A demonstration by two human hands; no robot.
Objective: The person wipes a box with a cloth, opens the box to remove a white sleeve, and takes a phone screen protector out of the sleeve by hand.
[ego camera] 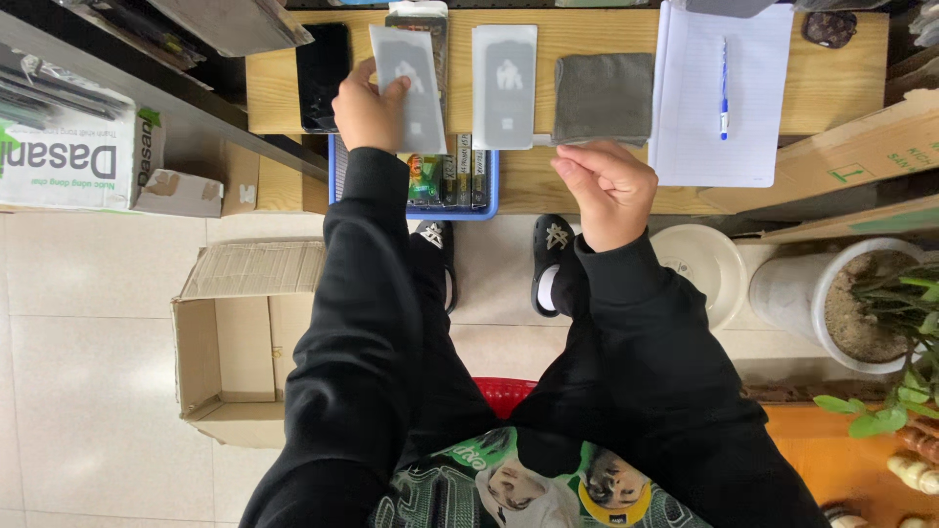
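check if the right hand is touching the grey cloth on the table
Cannot tell. In the head view the right hand pinches its fingertips right at the near edge of the grey cloth, and no clear gap or contact shows.

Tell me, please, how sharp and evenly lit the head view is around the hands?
Head view: left hand holding a grey sheet and the right hand are sharp; light is soft and even, shadows faint; wide-angle lens bends the wooden table edges.

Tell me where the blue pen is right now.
In the head view, the blue pen lies on the white notepad at the right of the wooden table, just right of the grey cloth.
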